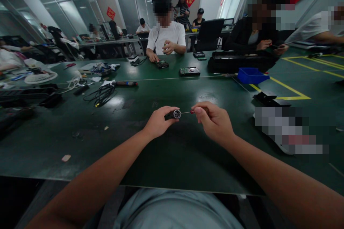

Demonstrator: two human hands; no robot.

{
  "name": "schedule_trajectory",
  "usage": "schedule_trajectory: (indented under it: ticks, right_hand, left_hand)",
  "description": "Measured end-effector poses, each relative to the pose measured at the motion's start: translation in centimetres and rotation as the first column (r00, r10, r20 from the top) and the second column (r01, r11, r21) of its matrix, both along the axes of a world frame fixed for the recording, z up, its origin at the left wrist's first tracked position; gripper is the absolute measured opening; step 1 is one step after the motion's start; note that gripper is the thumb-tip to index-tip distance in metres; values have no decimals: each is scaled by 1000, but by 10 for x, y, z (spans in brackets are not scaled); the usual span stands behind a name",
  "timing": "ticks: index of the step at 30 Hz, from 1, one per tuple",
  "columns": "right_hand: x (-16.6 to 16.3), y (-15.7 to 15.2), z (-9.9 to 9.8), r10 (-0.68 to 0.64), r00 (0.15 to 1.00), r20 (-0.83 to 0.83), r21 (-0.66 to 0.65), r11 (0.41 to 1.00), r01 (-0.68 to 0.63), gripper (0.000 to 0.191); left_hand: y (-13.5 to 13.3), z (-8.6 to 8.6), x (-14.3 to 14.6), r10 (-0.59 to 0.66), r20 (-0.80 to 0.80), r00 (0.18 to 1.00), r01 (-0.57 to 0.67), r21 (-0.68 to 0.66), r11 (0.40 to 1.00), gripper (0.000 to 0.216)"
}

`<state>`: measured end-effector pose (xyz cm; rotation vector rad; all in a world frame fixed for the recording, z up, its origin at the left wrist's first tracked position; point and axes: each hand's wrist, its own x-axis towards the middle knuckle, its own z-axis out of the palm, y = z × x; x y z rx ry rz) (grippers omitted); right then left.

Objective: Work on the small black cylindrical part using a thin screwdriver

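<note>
My left hand [159,121] is closed around a small dark cylindrical part with a silver round end [175,114], held just above the green table [134,150]. My right hand [213,121] pinches a thin screwdriver with a red handle [188,112], its tip pointing left into the silver end of the part. Both hands are close together at the table's middle, a little above the surface.
A blue bin [251,75] and black trays [238,61] stand at the back right, beside yellow floor-style lines. Two circuit boards [189,71] lie across the table before a seated person in white [166,37]. Cables [100,96], a white fan [40,77] and clutter fill the left.
</note>
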<state>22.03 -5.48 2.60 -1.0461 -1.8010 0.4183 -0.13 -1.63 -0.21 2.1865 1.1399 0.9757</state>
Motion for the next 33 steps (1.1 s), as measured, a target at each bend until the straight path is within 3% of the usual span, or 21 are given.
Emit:
schedule_trajectory:
  ticks: [3, 9, 13, 23, 29, 33]
  right_hand:
    - [-1, -2, 2, -55, 998, 33, -4, 998, 55, 21]
    - [1, -1, 4, 14, 998, 63, -16, 1000, -13, 21]
    - [-1, -1, 4, -19, 998, 58, -1, 1000, 19, 27]
    - [-1, -2, 6, -34, 997, 75, -36, 999, 37, 23]
    - [-1, -1, 1, -30, 999, 27, -80, 996, 32, 25]
    - [-2, 3, -3, -42, 991, -125, -97, 995, 30, 20]
  left_hand:
    - [0, 0, 0, -5, -9, 1000, 5, 15, 1000, 38]
    - [1, 0, -1, 6, -3, 1000, -6, 35, 999, 39]
    - [0, 1, 0, -11, -10, 1000, 12, 46, 999, 37]
    - [2, -3, -2, -11, -17, 1000, 12, 54, 998, 39]
    - [2, -2, -2, -6, -13, 1000, 7, 51, 999, 38]
    - [1, 0, -1, -5, -10, 1000, 5, 40, 999, 38]
